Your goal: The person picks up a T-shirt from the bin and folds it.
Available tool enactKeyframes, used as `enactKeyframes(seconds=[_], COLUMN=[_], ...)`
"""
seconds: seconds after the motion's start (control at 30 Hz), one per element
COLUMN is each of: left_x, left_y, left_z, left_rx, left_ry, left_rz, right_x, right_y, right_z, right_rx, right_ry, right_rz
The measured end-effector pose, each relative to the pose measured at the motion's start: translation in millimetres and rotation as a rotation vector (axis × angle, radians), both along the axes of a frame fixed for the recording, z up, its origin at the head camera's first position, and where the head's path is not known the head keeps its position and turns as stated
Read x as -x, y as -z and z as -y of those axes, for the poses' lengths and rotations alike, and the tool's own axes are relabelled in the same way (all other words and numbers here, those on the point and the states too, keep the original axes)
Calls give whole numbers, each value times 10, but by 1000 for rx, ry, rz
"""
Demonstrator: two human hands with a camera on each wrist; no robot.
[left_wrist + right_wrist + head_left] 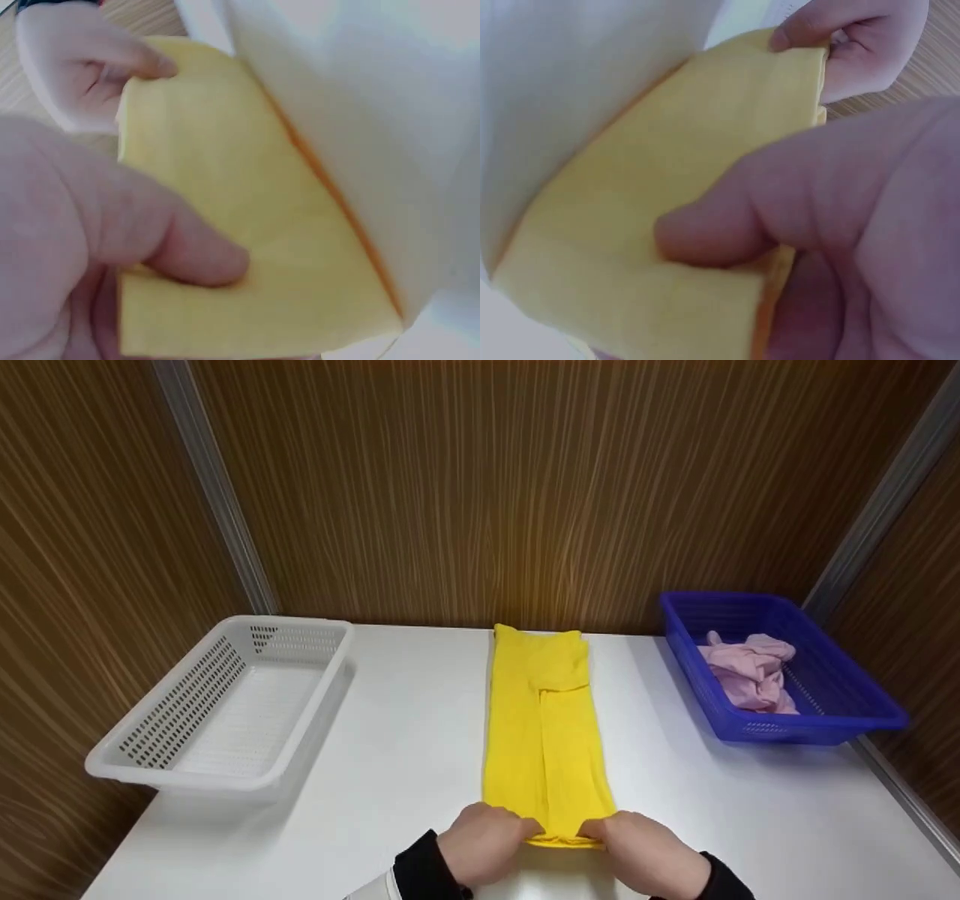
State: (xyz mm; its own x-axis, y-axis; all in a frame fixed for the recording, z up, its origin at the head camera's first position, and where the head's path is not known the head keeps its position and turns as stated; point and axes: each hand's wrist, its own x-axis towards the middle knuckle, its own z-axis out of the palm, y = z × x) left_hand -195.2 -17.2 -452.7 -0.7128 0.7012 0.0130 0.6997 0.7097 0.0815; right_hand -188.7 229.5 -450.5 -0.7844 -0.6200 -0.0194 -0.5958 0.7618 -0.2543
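A yellow shirt point(514, 735), folded into a long narrow strip, lies down the middle of the white table point(420, 720). What looks like a sleeve is folded over near its far end. My left hand point(487, 844) pinches the near left corner, thumb on top, as the left wrist view shows up close. At the near right corner, my right hand point(649, 851) grips the same edge, its thumb pressed on the yellow fabric point(645, 165) in the right wrist view. The fingers under the cloth are mostly hidden.
A white perforated basket point(311, 720) stands at the left. At the back right, a blue basket point(750, 724) holds a crumpled pink cloth point(750, 671). Wood-patterned panels point(450, 495) close off the back and both sides.
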Motion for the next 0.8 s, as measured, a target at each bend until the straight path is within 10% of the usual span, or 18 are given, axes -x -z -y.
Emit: enactKeyframes(seconds=[0.33,0.57,0.8], left_x=[-27,206,741], left_y=[-183,-317,-345], left_z=[76,169,277], left_rx=[18,-136,-460], left_ry=[205,107,-90], left_rz=[327,436,568], right_x=[-109,135,648], right_y=[-229,-340,-489], right_z=[-44,-181,-301], right_rx=[50,122,254], right_ry=[-85,-103,-4], right_rz=[496,335,265])
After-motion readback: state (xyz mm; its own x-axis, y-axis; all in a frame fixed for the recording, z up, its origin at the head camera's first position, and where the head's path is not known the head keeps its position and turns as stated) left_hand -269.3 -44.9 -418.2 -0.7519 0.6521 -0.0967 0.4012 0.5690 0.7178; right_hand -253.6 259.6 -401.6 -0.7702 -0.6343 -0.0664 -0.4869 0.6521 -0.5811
